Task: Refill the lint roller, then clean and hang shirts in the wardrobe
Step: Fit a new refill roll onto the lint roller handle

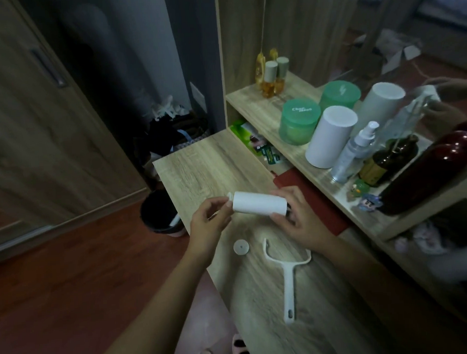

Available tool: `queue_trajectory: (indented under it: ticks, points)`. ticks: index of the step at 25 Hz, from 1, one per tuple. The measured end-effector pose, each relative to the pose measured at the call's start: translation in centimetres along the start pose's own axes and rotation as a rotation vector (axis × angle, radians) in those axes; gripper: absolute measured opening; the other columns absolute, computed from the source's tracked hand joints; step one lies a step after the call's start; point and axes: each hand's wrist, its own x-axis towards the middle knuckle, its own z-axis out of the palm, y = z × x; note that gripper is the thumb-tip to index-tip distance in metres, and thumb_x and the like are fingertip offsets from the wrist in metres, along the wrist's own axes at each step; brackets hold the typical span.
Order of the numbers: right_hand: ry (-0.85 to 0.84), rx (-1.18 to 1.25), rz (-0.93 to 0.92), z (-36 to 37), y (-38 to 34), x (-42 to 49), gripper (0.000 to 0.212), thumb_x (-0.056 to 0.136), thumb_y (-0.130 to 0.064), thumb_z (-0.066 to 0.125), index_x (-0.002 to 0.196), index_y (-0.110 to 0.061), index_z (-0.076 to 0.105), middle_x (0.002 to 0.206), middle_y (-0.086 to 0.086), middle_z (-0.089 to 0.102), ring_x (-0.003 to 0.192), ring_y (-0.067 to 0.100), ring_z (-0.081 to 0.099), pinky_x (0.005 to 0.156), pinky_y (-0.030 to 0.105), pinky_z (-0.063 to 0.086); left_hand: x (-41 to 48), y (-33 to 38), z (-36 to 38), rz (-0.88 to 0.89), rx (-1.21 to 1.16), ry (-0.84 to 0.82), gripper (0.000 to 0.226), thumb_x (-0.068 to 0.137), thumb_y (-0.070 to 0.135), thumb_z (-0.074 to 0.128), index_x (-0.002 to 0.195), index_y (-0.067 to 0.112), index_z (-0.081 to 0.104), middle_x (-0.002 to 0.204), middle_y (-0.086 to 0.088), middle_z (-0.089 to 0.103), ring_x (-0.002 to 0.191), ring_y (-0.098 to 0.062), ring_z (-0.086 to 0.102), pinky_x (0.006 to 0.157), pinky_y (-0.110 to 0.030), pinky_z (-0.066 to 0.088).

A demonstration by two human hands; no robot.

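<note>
Wood-grain tabletop (205, 172) carries the loose parts. White refill roll (259, 203) is held level above it. The left hand (210, 220) pinches its protruding core end and the right hand (299, 216) has its fingers curled round the other end. The roll is probably light and stiff-cored with a tacky face, so it is best held by the ends. Forked handle (289, 281) and round end cap (241, 247) lie near each other, not touching.

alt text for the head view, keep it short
A left hand and a right hand hold the ends of a white lint roll over a wooden desk. A bare roller handle and a small round cap lie on the desk nearer the camera.
</note>
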Motion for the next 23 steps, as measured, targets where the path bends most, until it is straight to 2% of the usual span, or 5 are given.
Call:
queue_trajectory:
  ticks: [8,11,16,21,23]
  points:
    - [0.004,-0.060,-0.036,0.3,-0.3,-0.5,0.048,0.084,-0.036,0.056,0.129,-0.023,0.044,0.116,-0.004,0.037,0.113,0.009,0.044,0.085,0.015,0.047,-1.3,1.4,0.0,-0.055,-0.194,-0.078,0.009,0.089,0.004,0.058,0.090,0.008,0.067,0.097,-0.009,0.066,0.088,-0.018,0.065,0.076,-0.024,0.054]
    - [-0.030,-0.122,-0.051,0.4,-0.2,-0.2,0.053,0.083,-0.042,0.051,0.131,-0.021,0.043,0.118,-0.004,0.035,0.111,0.002,0.043,0.086,0.016,0.044,-1.2,1.6,-0.3,-0.056,-0.182,-0.071,0.010,0.088,0.002,0.059,0.085,0.006,0.068,0.102,-0.006,0.068,0.088,-0.015,0.065,0.076,-0.023,0.055]
    - [-0.044,-0.103,-0.041,1.5,-1.0,0.7,0.050,0.084,-0.028,0.057,0.131,-0.017,0.044,0.117,-0.005,0.033,0.110,-0.011,0.037,0.084,0.012,0.043,-1.0,1.6,-0.5,-0.051,-0.184,-0.065,0.010,0.091,0.008,0.057,0.081,0.010,0.055,0.093,-0.009,0.066,0.087,-0.024,0.067,0.081,-0.031,0.056]
    - [-0.070,0.050,0.102,3.5,0.0,1.3,0.091,0.075,-0.027,0.075,0.145,-0.019,0.018,0.134,-0.004,0.033,0.123,-0.001,0.041,0.101,0.017,0.038,-0.4,1.4,-1.1,-0.074,-0.294,0.114,0.014,0.092,0.010,0.057,0.080,0.010,0.050,0.087,-0.009,0.064,0.082,-0.027,0.065,0.068,-0.023,0.057]
    - [-0.089,-0.068,0.170,4.4,1.6,1.2,0.090,0.075,-0.034,0.074,0.145,-0.016,0.019,0.135,-0.001,0.033,0.123,0.006,0.041,0.103,0.022,0.036,-0.2,1.7,-1.6,-0.080,-0.308,0.170,0.014,0.092,0.011,0.057,0.080,0.008,0.050,0.086,-0.008,0.063,0.077,-0.026,0.067,0.068,-0.023,0.058]
